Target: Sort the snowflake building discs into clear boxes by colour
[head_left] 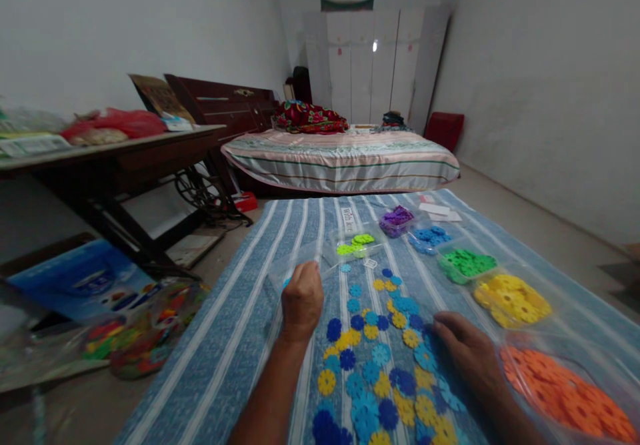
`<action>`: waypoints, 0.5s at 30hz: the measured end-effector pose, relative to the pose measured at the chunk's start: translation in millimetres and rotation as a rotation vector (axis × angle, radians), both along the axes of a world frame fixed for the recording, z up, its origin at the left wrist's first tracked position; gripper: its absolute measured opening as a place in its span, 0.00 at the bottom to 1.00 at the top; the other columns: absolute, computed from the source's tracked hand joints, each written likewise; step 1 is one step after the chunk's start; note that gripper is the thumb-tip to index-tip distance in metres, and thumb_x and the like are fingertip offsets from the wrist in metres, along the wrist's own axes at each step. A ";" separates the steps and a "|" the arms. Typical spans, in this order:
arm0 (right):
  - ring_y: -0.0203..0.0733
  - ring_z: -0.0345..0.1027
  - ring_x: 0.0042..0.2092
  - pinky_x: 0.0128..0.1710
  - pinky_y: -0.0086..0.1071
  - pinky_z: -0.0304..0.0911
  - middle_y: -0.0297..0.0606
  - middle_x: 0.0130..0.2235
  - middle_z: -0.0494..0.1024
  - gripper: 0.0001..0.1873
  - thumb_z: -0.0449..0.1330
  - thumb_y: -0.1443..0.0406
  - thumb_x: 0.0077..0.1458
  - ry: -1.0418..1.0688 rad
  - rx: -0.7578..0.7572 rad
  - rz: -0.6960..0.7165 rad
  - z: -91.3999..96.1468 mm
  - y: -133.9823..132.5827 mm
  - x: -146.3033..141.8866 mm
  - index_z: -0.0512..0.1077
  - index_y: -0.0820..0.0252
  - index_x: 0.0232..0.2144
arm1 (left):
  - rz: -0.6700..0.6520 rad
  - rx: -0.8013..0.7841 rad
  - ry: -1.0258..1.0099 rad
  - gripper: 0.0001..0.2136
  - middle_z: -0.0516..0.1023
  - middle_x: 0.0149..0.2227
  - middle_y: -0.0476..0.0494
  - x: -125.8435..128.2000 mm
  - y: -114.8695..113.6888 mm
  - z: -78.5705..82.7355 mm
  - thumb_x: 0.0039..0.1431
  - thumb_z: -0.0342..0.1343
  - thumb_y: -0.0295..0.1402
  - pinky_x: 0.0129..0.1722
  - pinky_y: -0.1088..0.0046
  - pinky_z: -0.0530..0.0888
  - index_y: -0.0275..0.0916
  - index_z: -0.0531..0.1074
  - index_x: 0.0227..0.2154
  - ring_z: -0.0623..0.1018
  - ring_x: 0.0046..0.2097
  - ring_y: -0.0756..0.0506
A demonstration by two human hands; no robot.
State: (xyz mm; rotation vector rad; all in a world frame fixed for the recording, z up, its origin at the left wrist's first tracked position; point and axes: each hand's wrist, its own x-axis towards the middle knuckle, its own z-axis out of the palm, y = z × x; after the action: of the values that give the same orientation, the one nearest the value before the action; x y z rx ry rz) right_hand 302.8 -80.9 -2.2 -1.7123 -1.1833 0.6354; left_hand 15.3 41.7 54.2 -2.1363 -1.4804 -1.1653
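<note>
My left hand [303, 301] is closed at the near edge of a clear plastic box [316, 255]; what its fingers hold, if anything, is hidden. A bit of light blue shows beside its knuckles. My right hand [465, 345] lies low at the right side of the loose pieces, fingers loosely stretched and apart, with nothing visible in them. Between the hands, flower-shaped plastic discs are scattered: dark blue discs [403, 381], light blue discs [381, 353] and yellow discs [327, 381].
Clear boxes hold lime green discs [361, 239], purple discs [397, 221], blue discs [431, 237], green discs [468, 263], yellow discs [513, 300] and orange discs [570, 391]. White cards [435, 209] lie at the back. A bed [340, 161] stands beyond; a sewing-machine table [145, 141] is left.
</note>
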 end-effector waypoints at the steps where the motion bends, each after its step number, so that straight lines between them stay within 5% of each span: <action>1: 0.44 0.74 0.37 0.35 0.29 0.67 0.35 0.33 0.80 0.18 0.58 0.50 0.48 0.003 0.000 -0.004 0.6 0.0 -0.1 0.77 0.57 0.32 | 0.024 0.026 -0.023 0.11 0.77 0.38 0.38 -4.3 3.2 4.1 0.61 0.44 0.27 0.44 0.66 0.74 0.36 0.72 0.37 0.77 0.43 0.43; 5: 0.44 0.73 0.35 0.35 0.29 0.67 0.35 0.31 0.80 0.18 0.58 0.51 0.48 0.004 0.003 0.002 2.5 -0.3 0.1 0.77 0.57 0.32 | 0.083 0.045 -0.044 0.10 0.76 0.44 0.34 -12.7 3.1 7.3 0.58 0.47 0.27 0.45 0.64 0.74 0.35 0.72 0.39 0.76 0.47 0.41; 8: 0.44 0.73 0.35 0.35 0.29 0.67 0.35 0.31 0.79 0.18 0.58 0.51 0.48 0.000 0.010 0.005 3.2 -0.4 0.1 0.77 0.57 0.31 | -0.040 -0.029 0.015 0.09 0.77 0.39 0.39 -6.3 -11.4 0.2 0.60 0.46 0.27 0.43 0.68 0.75 0.37 0.72 0.35 0.78 0.43 0.43; 12: 0.44 0.73 0.36 0.35 0.29 0.67 0.35 0.33 0.79 0.18 0.58 0.51 0.48 0.002 0.006 0.005 3.6 -1.0 0.1 0.77 0.58 0.32 | -0.213 -0.296 0.143 0.11 0.77 0.32 0.44 6.2 -34.2 -10.7 0.61 0.43 0.26 0.38 0.73 0.73 0.39 0.70 0.29 0.77 0.37 0.47; 15: 0.45 0.73 0.37 0.36 0.30 0.67 0.36 0.33 0.80 0.18 0.58 0.51 0.48 0.013 0.014 0.002 3.7 -1.3 0.2 0.77 0.58 0.32 | -0.193 -0.494 0.186 0.11 0.76 0.32 0.44 8.7 -43.9 -16.3 0.61 0.44 0.27 0.37 0.73 0.72 0.39 0.70 0.29 0.77 0.36 0.47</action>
State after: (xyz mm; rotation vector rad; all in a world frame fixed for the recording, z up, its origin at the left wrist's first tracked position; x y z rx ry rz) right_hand 302.9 -82.2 1.5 -1.6932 -1.1777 0.6376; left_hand 24.0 -2.2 38.0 -2.6768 -1.6311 -0.6706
